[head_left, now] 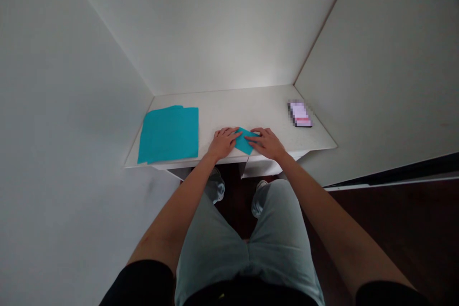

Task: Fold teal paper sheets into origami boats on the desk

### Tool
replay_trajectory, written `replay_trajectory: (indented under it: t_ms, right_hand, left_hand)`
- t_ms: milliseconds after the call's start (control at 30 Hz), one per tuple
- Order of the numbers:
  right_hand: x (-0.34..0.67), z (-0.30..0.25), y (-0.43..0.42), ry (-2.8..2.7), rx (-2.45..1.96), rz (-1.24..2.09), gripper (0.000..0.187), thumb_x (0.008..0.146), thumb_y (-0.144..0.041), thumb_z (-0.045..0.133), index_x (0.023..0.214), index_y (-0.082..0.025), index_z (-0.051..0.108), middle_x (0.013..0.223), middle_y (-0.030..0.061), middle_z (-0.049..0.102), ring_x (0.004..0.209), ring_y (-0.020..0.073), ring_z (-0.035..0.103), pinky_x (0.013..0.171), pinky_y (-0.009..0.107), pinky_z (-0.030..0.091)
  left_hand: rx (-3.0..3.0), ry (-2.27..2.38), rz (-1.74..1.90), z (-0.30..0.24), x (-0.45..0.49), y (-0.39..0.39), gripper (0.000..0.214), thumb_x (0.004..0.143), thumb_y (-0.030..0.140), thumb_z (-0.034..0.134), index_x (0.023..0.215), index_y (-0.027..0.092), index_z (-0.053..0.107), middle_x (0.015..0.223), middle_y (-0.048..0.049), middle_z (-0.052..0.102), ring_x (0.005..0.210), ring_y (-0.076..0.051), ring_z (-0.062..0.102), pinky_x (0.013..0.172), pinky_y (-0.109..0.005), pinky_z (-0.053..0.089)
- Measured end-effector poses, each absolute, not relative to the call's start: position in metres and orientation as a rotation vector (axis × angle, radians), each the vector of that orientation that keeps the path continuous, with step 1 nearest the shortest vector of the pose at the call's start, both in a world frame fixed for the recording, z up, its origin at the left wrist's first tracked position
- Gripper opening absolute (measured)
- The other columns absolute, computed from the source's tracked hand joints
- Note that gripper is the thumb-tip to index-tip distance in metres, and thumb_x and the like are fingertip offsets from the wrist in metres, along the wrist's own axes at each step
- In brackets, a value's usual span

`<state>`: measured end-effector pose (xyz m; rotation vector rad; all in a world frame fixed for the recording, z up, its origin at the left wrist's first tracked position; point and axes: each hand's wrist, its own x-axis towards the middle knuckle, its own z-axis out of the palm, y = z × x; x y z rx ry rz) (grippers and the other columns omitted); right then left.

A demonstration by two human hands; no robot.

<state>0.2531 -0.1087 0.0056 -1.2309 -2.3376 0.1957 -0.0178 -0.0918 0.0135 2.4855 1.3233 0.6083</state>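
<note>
A small angular turquoise paper piece [246,143] lies near the front edge of a narrow white tabletop [244,107], its sides partly covered by the left hand [223,143] and right hand [268,143], fingers loosely extended onto it. Large overlapping turquoise paper sheets [170,135] cover the left end, a black-edged rectangular phone [300,114] lies far right, and plain pale walls [225,33] hem in three sides

On your R, a phone [300,114], pale screen pixelated, lies on the white bench [244,105] nr the R panel [387,57]. You've a back wall [229,24] w/ a L wall [71,105] adj., dk floor [412,220] below.
</note>
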Motion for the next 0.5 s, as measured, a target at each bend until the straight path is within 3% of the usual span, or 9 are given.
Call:
replay_trajectory:
  t_ms: [167, 300, 400, 500]
  right_hand:
    - [0.256, 0.0, -0.105, -2.236, -1.322, 0.163, 0.037, 0.108, -0.044, 0.06, 0.134, -0.031, 0.082, 0.152, 0.0104, 0.067, 0.126, 0.0356, 0.061, 0.115, 0.06, 0.043]
    - [0.257, -0.002, -0.103, -2.186, -1.355, 0.168, 0.033, 0.106, -0.04, 0.062, 0.127, -0.03, 0.085, 0.144, 0.0117, 0.072, 0.119, 0.035, 0.062, 0.113, 0.06, 0.045]
    - [0.257, -0.003, -0.103, -2.211, -1.361, 0.157, 0.035, 0.107, -0.039, 0.061, 0.131, -0.029, 0.084, 0.144, 0.0112, 0.072, 0.116, 0.0336, 0.062, 0.113, 0.059, 0.045]
    - [0.258, -0.004, -0.103, -2.25, -1.361, 0.128, 0.038, 0.107, -0.042, 0.06, 0.136, -0.03, 0.082, 0.143, 0.0103, 0.072, 0.118, 0.0349, 0.06, 0.111, 0.059, 0.045]
  left_hand:
    - [2.497, 1.275, 0.554, 0.009, -0.016, -0.09, 0.053, 0.104, 0.02, 0.05, 0.151, 0.038, 0.067, 0.167, -0.0006, 0.058, 0.156, -0.033, 0.048, 0.126, -0.059, 0.033]
    - [2.544, 1.235, 0.529, 0.009, -0.019, -0.1, 0.053, 0.107, 0.035, 0.055, 0.16, 0.033, 0.059, 0.173, -0.0067, 0.05, 0.162, -0.035, 0.042, 0.131, -0.057, 0.028]
    - [2.621, 1.157, 0.512, 0.011, -0.026, -0.114, 0.077, 0.1, 0.055, 0.069, 0.167, 0.026, 0.049, 0.178, -0.0144, 0.04, 0.166, -0.036, 0.036, 0.135, -0.055, 0.024]
    - [2.71, 1.04, 0.495, 0.014, -0.029, -0.126, 0.09, 0.094, 0.058, 0.077, 0.171, 0.024, 0.044, 0.178, -0.0161, 0.04, 0.167, -0.037, 0.034, 0.137, -0.053, 0.022]
